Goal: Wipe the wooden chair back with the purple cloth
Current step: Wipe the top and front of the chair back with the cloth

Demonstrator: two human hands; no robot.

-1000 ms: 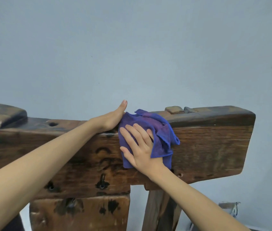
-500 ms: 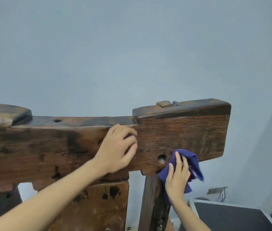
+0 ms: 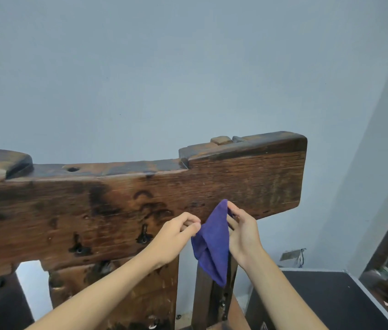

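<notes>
1. Purple cloth (image 3: 212, 244) off the wood for now, hanging slack between both hands in front of the lower edge of the wooden chair back (image 3: 116, 210), near its right end and just above the right upright (image 3: 208, 303)
2. Left hand (image 3: 174, 239) pinching the cloth's left edge between thumb and curled fingertips; right hand (image 3: 244, 232) pinching its top corner, other fingers loosely bent beside the fabric
3. Judged as a pause to refold or re-gather the cloth, not a wiping stroke: no part of it pressed flat on the timber
4. Done so far: cannot tell from the surface. No wet streak or cleaner patch to be read on the plank, only dark stains, knots and bolt holes
5. Left, as a judgement: cloth back onto the broad front face, long passes along the grain, then the stepped top edge (image 3: 235, 146) with its small peg, the far left portion, and perhaps the upright below
6. Risk worth watching: rough old wood and recessed hardware likely to snag loose folds, so a compact pad under a flat palm advisable
7. Also present: pale blue-grey wall (image 3: 188, 67) behind, black case (image 3: 326, 301) at lower right
</notes>
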